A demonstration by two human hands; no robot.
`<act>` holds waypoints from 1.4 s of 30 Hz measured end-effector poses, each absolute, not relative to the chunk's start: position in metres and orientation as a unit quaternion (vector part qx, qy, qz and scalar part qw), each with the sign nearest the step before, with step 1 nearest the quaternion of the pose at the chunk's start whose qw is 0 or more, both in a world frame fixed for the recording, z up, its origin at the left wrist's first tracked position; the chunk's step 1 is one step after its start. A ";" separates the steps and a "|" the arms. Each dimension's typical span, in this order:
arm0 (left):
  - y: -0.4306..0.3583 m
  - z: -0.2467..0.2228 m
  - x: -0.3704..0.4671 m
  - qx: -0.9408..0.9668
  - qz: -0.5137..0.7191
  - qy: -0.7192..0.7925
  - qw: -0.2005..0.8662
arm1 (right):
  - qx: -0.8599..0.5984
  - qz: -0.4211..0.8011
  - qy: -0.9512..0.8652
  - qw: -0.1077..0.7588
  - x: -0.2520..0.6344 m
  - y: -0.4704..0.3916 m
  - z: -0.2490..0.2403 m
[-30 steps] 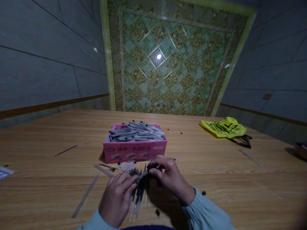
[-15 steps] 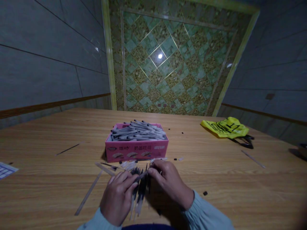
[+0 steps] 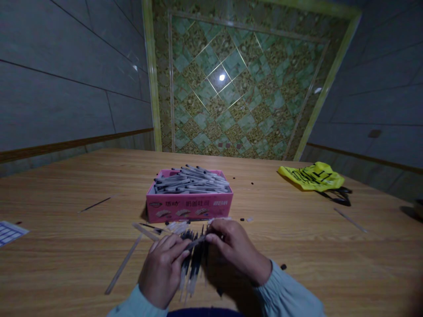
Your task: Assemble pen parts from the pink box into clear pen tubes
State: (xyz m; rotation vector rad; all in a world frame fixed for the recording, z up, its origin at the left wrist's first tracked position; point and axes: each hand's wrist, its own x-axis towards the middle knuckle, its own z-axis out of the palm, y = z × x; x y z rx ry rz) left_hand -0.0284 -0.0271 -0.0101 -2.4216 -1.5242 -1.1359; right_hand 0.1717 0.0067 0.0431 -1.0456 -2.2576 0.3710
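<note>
little has changed that i can see: left hand (image 3: 161,269) and right hand (image 3: 237,247) still pinch opposite ends of one slim tube (image 3: 197,241) between fingertips, over dark sticks (image 3: 196,265) near the front edge of the surface (image 3: 330,277), so the same piece stays in work.

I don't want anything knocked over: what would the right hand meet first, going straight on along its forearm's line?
Probably the front wall of the pink box, ahead and leftward of the right hand. Depth is unclear; if low, it may first brush the small clear pieces before the box.
</note>
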 end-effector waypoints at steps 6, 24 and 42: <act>-0.027 -0.011 -0.029 -0.787 -0.368 -0.494 0.038 | -0.427 0.159 -0.843 0.285 0.172 0.007 0.043; -0.029 -0.009 -0.028 -0.791 -0.381 -0.474 0.063 | -0.447 0.199 -0.817 0.306 0.169 0.006 0.039; -0.020 -0.006 -0.034 -0.451 -0.648 -0.520 -0.324 | -0.568 0.055 -0.806 0.157 0.194 0.025 0.035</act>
